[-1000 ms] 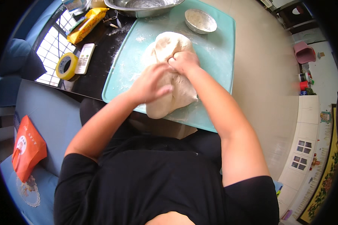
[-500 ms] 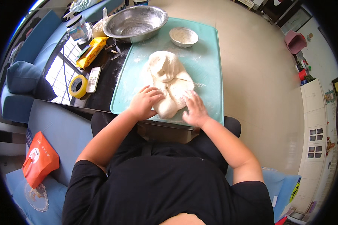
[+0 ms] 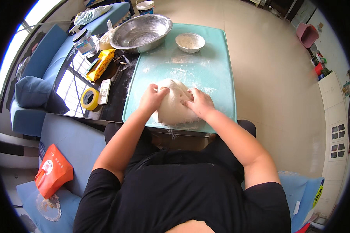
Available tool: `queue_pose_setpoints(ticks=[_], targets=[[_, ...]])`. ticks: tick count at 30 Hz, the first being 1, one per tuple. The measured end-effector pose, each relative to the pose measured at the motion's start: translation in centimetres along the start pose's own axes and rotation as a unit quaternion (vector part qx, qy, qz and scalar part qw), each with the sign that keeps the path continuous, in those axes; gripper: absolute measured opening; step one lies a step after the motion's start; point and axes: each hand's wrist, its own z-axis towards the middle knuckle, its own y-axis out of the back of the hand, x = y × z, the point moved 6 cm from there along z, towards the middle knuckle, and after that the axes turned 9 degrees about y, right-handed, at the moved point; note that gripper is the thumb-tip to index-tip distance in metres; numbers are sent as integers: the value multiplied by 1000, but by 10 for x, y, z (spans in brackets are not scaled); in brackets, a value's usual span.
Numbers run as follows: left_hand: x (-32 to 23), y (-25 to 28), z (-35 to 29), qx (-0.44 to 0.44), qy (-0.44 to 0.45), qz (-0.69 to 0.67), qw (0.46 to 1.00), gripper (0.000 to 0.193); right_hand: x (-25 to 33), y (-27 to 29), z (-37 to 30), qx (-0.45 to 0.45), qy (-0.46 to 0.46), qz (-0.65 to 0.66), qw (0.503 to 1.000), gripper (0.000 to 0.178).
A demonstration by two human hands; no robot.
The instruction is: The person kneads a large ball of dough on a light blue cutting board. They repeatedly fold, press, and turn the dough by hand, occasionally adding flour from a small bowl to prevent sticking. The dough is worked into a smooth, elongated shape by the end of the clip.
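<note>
A big lump of pale dough point(image 3: 175, 109) lies at the near edge of a flour-dusted turquoise board point(image 3: 216, 70). My left hand point(image 3: 152, 98) grips its upper left side, thumb and fingers curled into it. On the opposite side my right hand point(image 3: 199, 102) pinches the dough, its thumb pressed in near a few small dents. The far part of the dough is bunched between both hands, and the fingertips are partly hidden there.
A floury steel basin point(image 3: 142, 34) overlaps the board's far left corner, beside a small bowl of flour point(image 3: 190, 42). On the black table sit yellow tape point(image 3: 90, 99), a white remote point(image 3: 104, 92), a yellow packet point(image 3: 100, 65) and a lidded jar point(image 3: 84, 42).
The dough, earlier stretched out away from me, is now gathered into a compact lump near the board's front edge. Both hands have gone from resting at its sides to gripping it.
</note>
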Motion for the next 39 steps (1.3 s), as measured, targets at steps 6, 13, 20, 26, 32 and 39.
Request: queue_pose_setpoints(ticks=[6,13,20,26,32,39], targets=[[-69,-18,-58,-119,-434,94,888,19,41,-2,1,84,41,-116,989,25],[-44,-27,6,-190,-351,154,904,10,26,-25,11,311,-100,109,939,40],[-53,-37,42,-226,-390,150,880,11,11,-45,62,348,-77,-66,932,41],[-61,-42,90,-65,-214,6,975,16,18,-43,99,391,-93,-171,900,32],[-79,-31,112,-260,-364,109,888,30,1,-47,110,242,-64,-230,940,35],[-63,-30,138,14,-117,189,975,62,0,-41,86,122,-8,-194,973,41]])
